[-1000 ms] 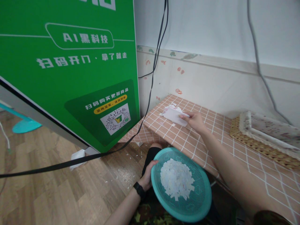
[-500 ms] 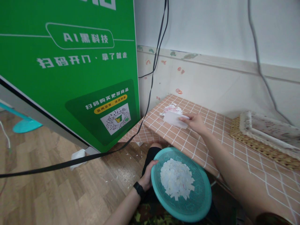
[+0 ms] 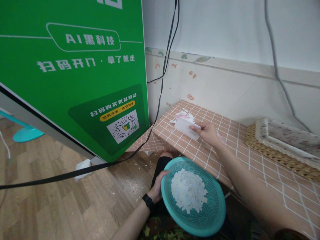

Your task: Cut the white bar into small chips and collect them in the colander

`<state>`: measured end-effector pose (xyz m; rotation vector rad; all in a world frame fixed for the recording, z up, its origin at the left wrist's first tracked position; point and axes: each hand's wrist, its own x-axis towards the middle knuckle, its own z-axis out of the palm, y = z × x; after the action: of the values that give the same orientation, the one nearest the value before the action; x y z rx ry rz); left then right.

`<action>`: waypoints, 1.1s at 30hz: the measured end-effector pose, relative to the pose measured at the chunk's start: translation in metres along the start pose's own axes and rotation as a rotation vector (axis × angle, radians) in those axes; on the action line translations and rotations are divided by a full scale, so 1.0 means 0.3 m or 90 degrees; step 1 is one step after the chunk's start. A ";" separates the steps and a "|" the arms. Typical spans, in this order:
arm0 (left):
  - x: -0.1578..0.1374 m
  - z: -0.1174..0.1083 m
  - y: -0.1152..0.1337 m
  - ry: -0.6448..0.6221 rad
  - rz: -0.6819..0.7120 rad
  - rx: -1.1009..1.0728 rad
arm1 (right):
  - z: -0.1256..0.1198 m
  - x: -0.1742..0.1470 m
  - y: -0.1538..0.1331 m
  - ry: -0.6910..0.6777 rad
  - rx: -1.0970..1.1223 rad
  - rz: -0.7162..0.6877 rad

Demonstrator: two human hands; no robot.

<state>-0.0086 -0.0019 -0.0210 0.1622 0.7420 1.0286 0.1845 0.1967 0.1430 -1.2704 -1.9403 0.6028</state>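
Note:
My left hand (image 3: 158, 187) grips the left rim of a round teal plastic basket (image 3: 214, 218), tilted over my lap. Many small white paper scraps (image 3: 189, 190) lie in its middle. On the table corner, my right hand (image 3: 207, 132) pinches the right edge of a flat white card (image 3: 186, 127) between thumb and fingers. Just behind the card, partly covered by it, is a small pile of torn white and pinkish paper pieces (image 3: 183, 115).
A checked brown cloth covers the table (image 3: 232, 135); a woven basket with lace lining (image 3: 262, 143) stands on it at right. To the left rises a tall green cabinet (image 3: 75, 83). A black cable (image 3: 160, 110) hangs across the view. White bits lie on the wooden floor (image 3: 107, 203).
Hardly anything differs. The white card and my right hand have shifted very slightly, and the camera view has moved a little. My left hand keeps its hold on the teal basket.

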 end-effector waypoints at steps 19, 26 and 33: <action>0.006 -0.007 -0.006 0.010 -0.016 -0.014 | 0.046 0.033 -0.061 -0.103 -0.084 -0.121; 0.002 -0.002 -0.004 0.000 -0.006 -0.012 | 0.052 -0.044 -0.114 -0.011 -0.092 -0.142; -0.004 0.008 0.003 0.011 0.002 -0.005 | 0.248 -0.170 -0.283 -0.065 -0.324 -0.336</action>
<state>-0.0081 -0.0019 -0.0183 0.1473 0.7529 1.0365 0.0902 0.1162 0.1408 -0.9442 -2.4826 -0.1047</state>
